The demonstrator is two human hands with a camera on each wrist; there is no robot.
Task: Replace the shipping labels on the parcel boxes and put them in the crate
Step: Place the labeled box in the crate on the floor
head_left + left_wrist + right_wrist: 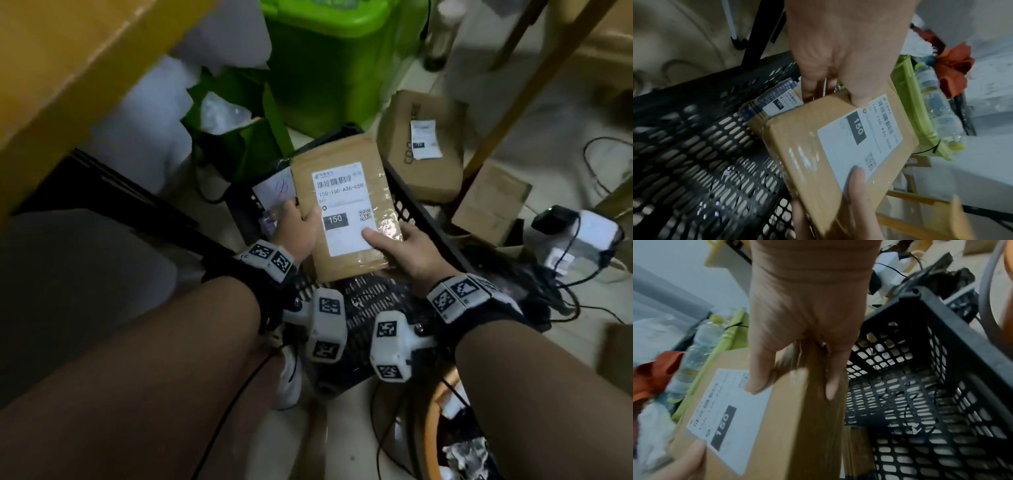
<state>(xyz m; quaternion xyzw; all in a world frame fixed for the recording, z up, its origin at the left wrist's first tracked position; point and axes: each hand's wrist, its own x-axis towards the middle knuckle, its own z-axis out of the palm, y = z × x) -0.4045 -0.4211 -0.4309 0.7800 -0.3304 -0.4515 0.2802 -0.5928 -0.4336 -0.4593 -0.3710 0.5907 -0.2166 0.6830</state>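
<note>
Holding a brown parcel box (344, 209) between them, both hands keep it above the black perforated crate (424, 222), which stands on the floor. The left hand (297, 228) takes the box's left edge: its grip is curled round that edge, thumb on the top face beside the white shipping label (346, 209) and fingers underneath, as the left wrist view shows. The right hand (407, 251) holds the near right corner, its grip pinching the box with the thumb pressed on the label's lower corner and the fingers (831, 386) running down the side face. The label faces up and carries a barcode, a dark block printed 150 and a small square code. Clear tape shines along the box's right side.

Inside the crate, against its left wall, another labelled parcel (777, 99) stands on edge; its label also reads 150. The crate's mesh bottom shows bare under the held box.

Beyond the crate's far right corner a second cardboard box (424, 150) with a smaller white label lies on the floor, and a plain flat box (489, 202) sits just right of it. A green plastic bin (339, 61) stands behind the crate, with a clear water bottle (937, 107) lying by a green tray. Black cables (561, 260) and a white adapter trail over the floor on the right.
</note>
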